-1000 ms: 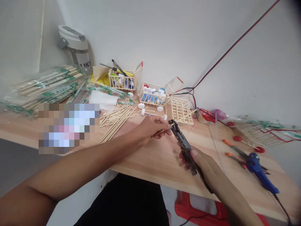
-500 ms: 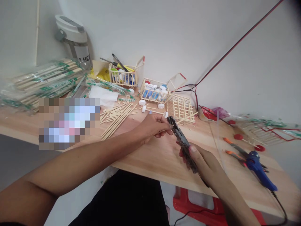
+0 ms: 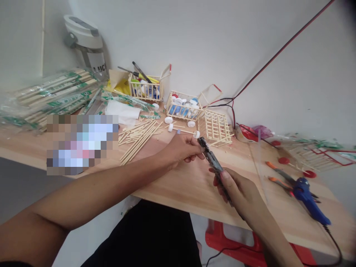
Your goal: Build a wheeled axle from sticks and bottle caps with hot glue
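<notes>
At frame centre, the right hand [image 3: 239,191] grips dark pliers [image 3: 213,160] whose tip meets the left hand [image 3: 180,148], its fingers pinched on a thin stick.

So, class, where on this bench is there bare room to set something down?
Bare wood: the table's front edge between the left hand and right hand holding pliers, and from that hand to the glue gun. The back, with loose sticks and stick carts, is crowded.
</notes>
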`<state>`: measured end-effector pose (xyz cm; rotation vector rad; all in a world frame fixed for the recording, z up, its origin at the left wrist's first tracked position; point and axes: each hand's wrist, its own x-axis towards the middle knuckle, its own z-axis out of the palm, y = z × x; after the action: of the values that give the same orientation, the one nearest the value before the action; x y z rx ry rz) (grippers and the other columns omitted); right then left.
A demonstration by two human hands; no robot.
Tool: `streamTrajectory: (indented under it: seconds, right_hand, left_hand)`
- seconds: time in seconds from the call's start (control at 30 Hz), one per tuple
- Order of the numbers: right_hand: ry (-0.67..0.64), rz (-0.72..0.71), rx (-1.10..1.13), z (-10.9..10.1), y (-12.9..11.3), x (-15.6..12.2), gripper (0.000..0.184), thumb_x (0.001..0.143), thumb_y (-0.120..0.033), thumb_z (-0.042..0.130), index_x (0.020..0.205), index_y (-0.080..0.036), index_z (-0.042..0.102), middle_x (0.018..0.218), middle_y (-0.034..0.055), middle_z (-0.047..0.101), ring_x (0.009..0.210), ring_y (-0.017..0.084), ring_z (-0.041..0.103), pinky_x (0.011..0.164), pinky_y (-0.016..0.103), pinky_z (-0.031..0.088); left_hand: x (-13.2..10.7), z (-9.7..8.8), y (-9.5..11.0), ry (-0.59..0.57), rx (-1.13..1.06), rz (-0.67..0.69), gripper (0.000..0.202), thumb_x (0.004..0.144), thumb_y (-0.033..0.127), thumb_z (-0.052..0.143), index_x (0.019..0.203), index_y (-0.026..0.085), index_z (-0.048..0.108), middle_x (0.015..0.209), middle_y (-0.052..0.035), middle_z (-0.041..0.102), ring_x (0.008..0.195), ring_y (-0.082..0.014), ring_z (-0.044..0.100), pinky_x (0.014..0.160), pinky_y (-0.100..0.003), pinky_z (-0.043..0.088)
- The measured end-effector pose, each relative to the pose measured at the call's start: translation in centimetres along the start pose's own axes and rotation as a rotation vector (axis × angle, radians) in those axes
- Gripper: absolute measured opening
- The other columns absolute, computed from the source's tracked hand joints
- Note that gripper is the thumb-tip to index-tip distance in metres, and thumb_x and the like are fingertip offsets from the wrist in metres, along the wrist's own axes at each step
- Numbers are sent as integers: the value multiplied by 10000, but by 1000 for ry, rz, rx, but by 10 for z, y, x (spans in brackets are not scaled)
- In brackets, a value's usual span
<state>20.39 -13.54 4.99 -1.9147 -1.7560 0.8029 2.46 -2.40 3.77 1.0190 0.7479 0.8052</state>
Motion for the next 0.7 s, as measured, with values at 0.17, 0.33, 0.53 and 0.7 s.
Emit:
streamTrajectory:
  seconds: [0.17,0.33,0.53,0.7]
  right_hand:
    - [26,21,-14,1,1,-1,485,927,-605,362,842,-194,605,600,7,570,589,163,562,517,253,420]
    - [36,38,-17,-2,2,-3,505,920,-617,363,838,-190,619,588,9,563,556,157,552,495,253,420]
    - [64,60,37,-5,9,-7,501,911,-626,379,875,-188,621,574,6,566,511,150,541,462,250,420]
    - [64,83,54,-5,11,-9,503,910,-630,376,836,-191,610,588,9,576,516,143,542,460,244,415]
  left_hand:
    - [1,-1,2,-52,-38,-31,178,770,17,574,624,108,528,603,-62,667,408,-40,458,384,-168,306]
    - [3,-6,4,-142,-52,-108,113,791,65,575,682,78,604,672,-78,693,482,-61,556,447,-163,407]
    - [6,-13,4,-261,-45,-182,247,846,324,605,821,84,657,788,-122,731,662,-149,684,599,-240,527]
    - [4,-15,7,-336,190,-135,150,809,220,627,728,100,667,670,-53,693,594,-94,631,560,-175,482]
